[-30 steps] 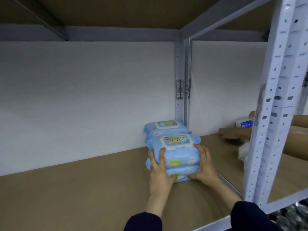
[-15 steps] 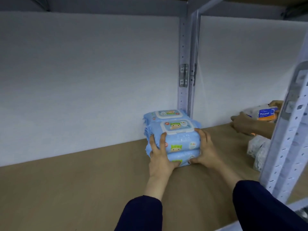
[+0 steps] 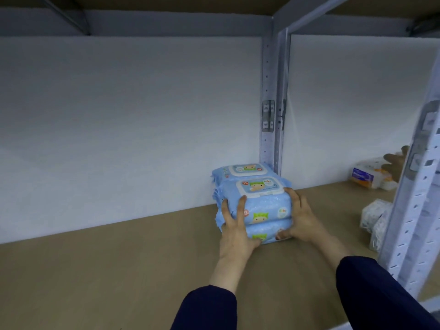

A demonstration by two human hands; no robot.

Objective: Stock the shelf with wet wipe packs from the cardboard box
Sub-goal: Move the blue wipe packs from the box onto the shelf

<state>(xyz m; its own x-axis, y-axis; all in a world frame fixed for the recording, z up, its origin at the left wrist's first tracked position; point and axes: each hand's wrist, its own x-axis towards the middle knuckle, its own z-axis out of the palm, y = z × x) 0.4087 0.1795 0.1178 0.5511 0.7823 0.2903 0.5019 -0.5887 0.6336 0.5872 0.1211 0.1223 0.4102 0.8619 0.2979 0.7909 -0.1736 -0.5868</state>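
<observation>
- The left fingers [image 3: 241, 208] lie straight and spread against the front face and left edge of the front stack [image 3: 266, 210]. They press it rather than curl round it, and the thumb touches the lower pack.
- The right fingers [image 3: 294, 198] curl round the right end of the same stack with the thumb on the lower pack's front corner, so this hand grips it.
- The left hand [image 3: 235, 233] and right hand [image 3: 304, 221] bracket the stack from either side, wrists low over the shelf [image 3: 107, 277].
- The front stack is two blue wet wipe packs, one flat on the other. The upper pack has a white flip lid on top, and both rest on the brown shelf board.
- A rear stack [image 3: 242, 172] of similar blue packs sits directly behind and touches the front one. It stands by the white wall [image 3: 131, 127], just left of the rear post [image 3: 270, 91]; how many packs it holds cannot be made out.
- Both stacks are at the right end of this bay, near the back.
- Dark sleeves [image 3: 209, 308] cover both forearms.
- A perforated front post [image 3: 414, 210] stands at the right, blurred.
- In the next bay, another person's hand [image 3: 395, 163] is at a white and blue packet [image 3: 364, 178]; whether it holds the packet I cannot tell.
- Clear bags [image 3: 376, 217] of white items lie nearer the front of that bay.
</observation>
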